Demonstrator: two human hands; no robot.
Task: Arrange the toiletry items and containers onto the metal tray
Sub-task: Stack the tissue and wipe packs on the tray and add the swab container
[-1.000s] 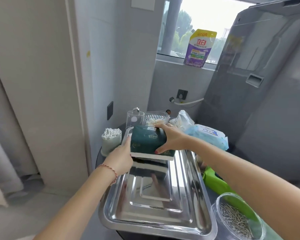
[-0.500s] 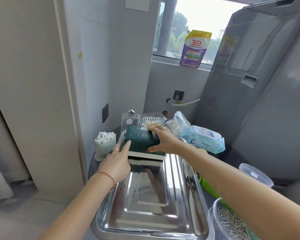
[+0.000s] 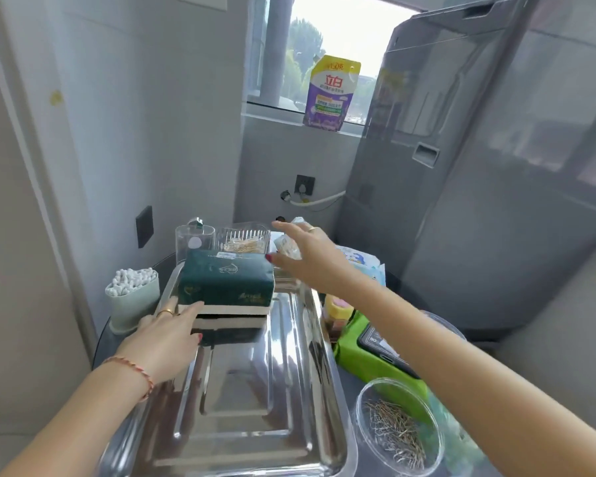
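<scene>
At tray's far end lies the tissue pack (green), left hand flat against it, grip open; right hand spread open over a small packet.

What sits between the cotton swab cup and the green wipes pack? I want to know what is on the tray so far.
In the head view, the metal tray lies between cotton swab cup and green wipes pack, holding only the dark green tissue pack at its far end.

Tissue pack lies at the tray's far end; cotton-swab cup stands left, pin bowl right.
</scene>
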